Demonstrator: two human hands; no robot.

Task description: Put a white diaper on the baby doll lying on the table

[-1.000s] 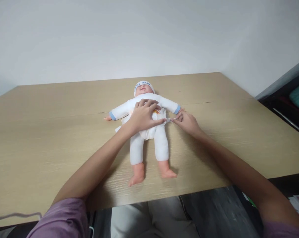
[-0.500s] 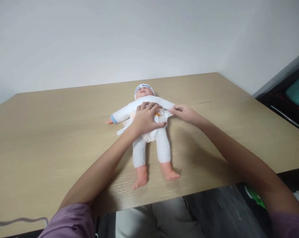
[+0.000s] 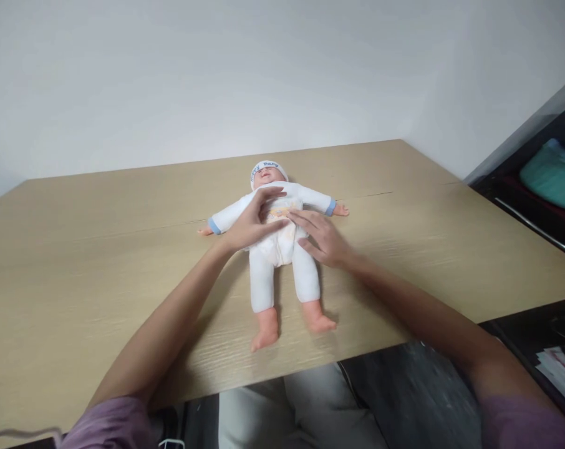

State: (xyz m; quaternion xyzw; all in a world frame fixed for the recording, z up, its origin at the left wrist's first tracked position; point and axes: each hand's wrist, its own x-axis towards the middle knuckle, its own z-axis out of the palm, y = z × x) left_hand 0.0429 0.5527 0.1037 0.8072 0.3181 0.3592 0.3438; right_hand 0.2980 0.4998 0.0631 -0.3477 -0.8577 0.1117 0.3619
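A baby doll in white clothes with blue cuffs lies on its back on the wooden table, feet towards me. Round its waist is a white diaper with a coloured band across the front. My left hand rests at the doll's left-of-view side, thumb and fingers spread apart over the diaper's front. My right hand lies on the other side, fingers stretched out with the tips at the coloured band. Neither hand grips anything that I can see. Parts of the diaper's sides are hidden under my hands.
A pale wall stands behind the table. On the right is a dark shelf with a green folded cloth. Papers lie at lower right, and a cable runs along the lower left edge.
My right hand has let go of the diaper's side tab and moved in onto the front. That tab no longer sticks out. My left hand has shifted left, off the diaper's middle.
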